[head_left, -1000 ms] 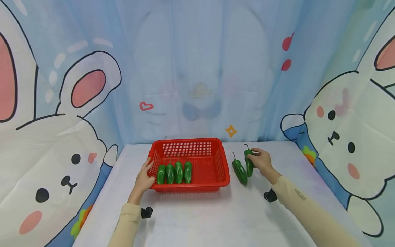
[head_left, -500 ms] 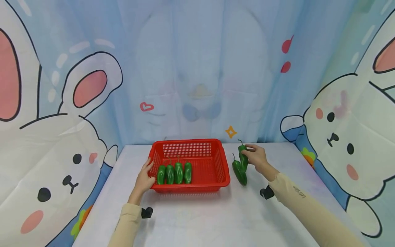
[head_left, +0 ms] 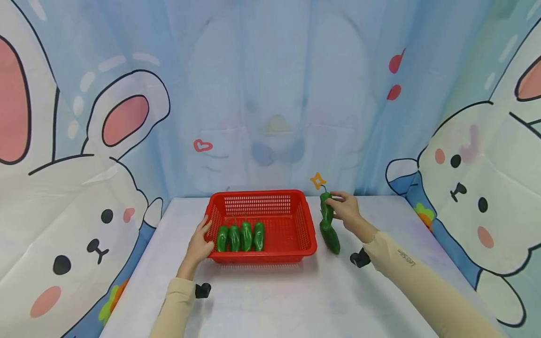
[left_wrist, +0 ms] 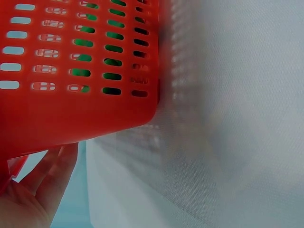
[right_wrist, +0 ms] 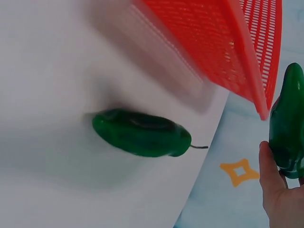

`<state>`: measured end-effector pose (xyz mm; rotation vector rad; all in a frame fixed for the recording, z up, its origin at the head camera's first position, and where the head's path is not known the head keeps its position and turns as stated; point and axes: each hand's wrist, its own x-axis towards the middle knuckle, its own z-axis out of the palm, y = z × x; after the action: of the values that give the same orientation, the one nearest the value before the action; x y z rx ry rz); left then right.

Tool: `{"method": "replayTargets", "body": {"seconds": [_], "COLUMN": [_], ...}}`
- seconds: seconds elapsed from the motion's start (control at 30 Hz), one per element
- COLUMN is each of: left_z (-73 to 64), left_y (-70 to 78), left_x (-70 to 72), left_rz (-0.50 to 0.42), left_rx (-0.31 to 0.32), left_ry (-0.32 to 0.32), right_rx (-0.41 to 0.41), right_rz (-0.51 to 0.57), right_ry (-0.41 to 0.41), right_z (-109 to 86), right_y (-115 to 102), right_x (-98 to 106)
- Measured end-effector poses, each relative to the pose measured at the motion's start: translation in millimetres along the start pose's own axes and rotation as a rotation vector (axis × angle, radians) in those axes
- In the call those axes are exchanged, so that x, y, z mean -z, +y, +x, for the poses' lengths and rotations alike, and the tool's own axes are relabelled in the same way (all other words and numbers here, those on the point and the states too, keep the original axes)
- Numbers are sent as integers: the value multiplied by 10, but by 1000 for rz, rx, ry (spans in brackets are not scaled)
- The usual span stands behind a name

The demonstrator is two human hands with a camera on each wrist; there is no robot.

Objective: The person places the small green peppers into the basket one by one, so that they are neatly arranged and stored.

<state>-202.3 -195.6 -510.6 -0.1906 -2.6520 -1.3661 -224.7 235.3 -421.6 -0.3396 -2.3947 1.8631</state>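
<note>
My right hand [head_left: 345,206] pinches a green chili pepper [head_left: 326,209] by its upper part, stem up, just right of the red basket [head_left: 262,257]. In the right wrist view this held pepper [right_wrist: 288,123] hangs in the air. A second green pepper [right_wrist: 142,133] lies on the table below it, its stem toward the far edge. My left hand [head_left: 199,243] grips the basket's left rim near the front corner; the left wrist view shows its fingers [left_wrist: 57,175] at the basket wall. Several green peppers [head_left: 246,236] lie side by side in the basket's left half.
A white-covered table [head_left: 270,300] carries everything. Behind it hangs a pale blue curtain [head_left: 274,84] with printed rabbits on both sides. The basket's right wall [head_left: 310,230] stands close to the loose pepper and the right hand.
My right hand has lifted its pepper and carried it left, from beside the loose pepper to above it. The left hand and the basket have stayed put.
</note>
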Motion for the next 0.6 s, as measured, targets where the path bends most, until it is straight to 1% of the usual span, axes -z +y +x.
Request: {"method": "replayTargets", "body": {"seconds": [0.23, 0.37, 0.5, 0.6], "left_z": [2, 6, 19, 29], "left_y": [-12, -24, -23, -30], "left_x": [18, 27, 7, 1], "left_rz": [0, 1, -5, -4], "left_rx": [8, 3, -10, -19], "left_ry": [6, 16, 14, 18], "right_rx": [22, 31, 16, -3], "right_rz": [41, 73, 108, 140], "right_ry": [-33, -80, -113, -124], "right_z": [18, 41, 43, 21], "right_y": [-41, -66, -82, -91], "right_x": [-212, -368, -514, -623]}}
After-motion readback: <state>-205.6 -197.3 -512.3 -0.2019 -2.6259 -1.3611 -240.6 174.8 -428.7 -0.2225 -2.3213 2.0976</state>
